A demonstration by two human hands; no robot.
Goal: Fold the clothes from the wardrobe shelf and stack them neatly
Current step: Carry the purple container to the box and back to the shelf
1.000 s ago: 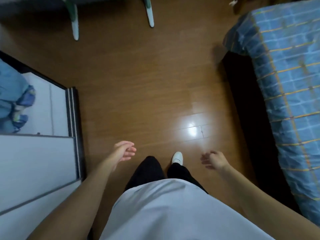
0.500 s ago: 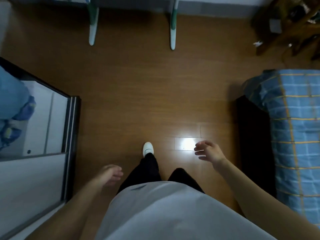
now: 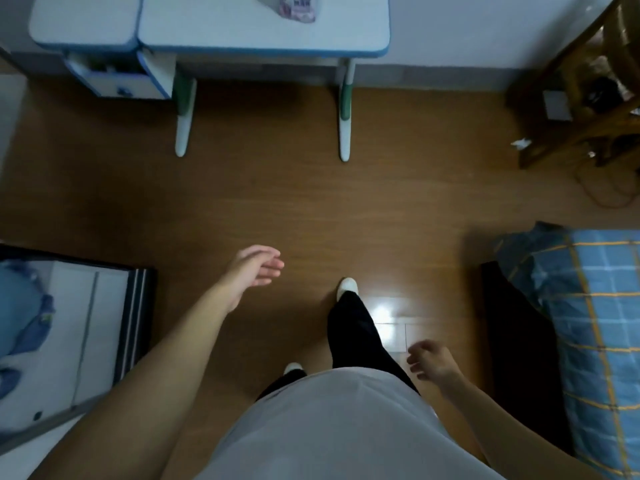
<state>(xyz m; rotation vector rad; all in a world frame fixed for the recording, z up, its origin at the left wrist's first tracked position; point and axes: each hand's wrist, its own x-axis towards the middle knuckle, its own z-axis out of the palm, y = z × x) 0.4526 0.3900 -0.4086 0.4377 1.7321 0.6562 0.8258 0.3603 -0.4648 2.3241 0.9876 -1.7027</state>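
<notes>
Mid-step, both hands empty.
Now left hand [image 3: 258, 268] swung forward, fingers loosely straight; right hand [image 3: 431, 363] back, loosely curled; wardrobe [image 3: 86, 323] lower left, nothing fetched yet.

Left hand [image 3: 258, 268] held forward on an outstretched bare arm, fingers straight and relaxed, nothing gripped, right hand [image 3: 431, 363] held lower, fingers loosely curled, nothing held

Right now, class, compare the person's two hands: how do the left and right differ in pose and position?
The left hand has fingers nearly straight; the right hand has them loosely curled. The left hand is stretched well forward; the right hand hangs further back. Both hold nothing.
</notes>
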